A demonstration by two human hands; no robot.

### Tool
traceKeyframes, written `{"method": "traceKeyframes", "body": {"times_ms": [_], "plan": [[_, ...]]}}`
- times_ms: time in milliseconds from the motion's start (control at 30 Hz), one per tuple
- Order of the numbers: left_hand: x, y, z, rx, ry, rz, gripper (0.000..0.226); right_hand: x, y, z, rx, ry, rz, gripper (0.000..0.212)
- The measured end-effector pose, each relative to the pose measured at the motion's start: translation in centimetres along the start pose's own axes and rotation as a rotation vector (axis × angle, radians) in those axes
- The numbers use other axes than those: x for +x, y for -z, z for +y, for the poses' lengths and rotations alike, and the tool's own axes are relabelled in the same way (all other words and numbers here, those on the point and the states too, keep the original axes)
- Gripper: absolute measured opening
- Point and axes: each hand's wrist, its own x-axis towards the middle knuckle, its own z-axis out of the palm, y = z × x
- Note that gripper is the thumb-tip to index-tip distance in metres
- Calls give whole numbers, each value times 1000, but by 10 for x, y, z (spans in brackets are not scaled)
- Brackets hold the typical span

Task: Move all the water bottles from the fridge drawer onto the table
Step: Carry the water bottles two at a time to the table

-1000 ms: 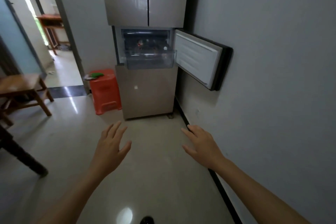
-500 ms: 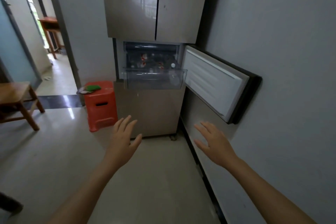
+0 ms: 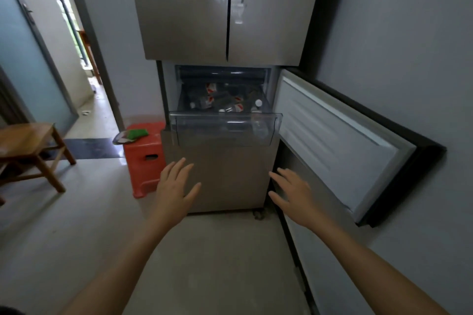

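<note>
One fridge (image 3: 225, 7) dead ahead, close to right wall. Door (image 3: 340, 140) standing open rightward along that wall. Bare floor (image 3: 217, 263) leading up to the fridge. Clear drawer (image 3: 225, 128) out, front rim above both hands. Left hand (image 3: 174, 189) and right hand (image 3: 294, 194) raised, fingers straight and spread, holding nothing. Bottles (image 3: 225, 103) jumbled on their sides inside drawer, red-and-white labels, white caps.

Several clear water bottles (image 3: 236, 107) with red-and-white labels lie jumbled on their sides inside the transparent plastic fridge drawer (image 3: 204, 130), which stands pulled out, one white-capped bottle (image 3: 259, 103) near its right edge.
</note>
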Motion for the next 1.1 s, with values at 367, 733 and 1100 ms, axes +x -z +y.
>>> {"method": "traceKeyframes", "body": {"times_ms": [367,733,1100], "plan": [[100,-42,-28,73,118,14,79,152,-9,39,-2,131,-102,55],[235,-72,-95,28,51,-40,75,296,-35,30,-19,77,-108,55],[336,-103,-133,139,-140,-168,56,364,-54,38,-60,-99,-154,71]]}}
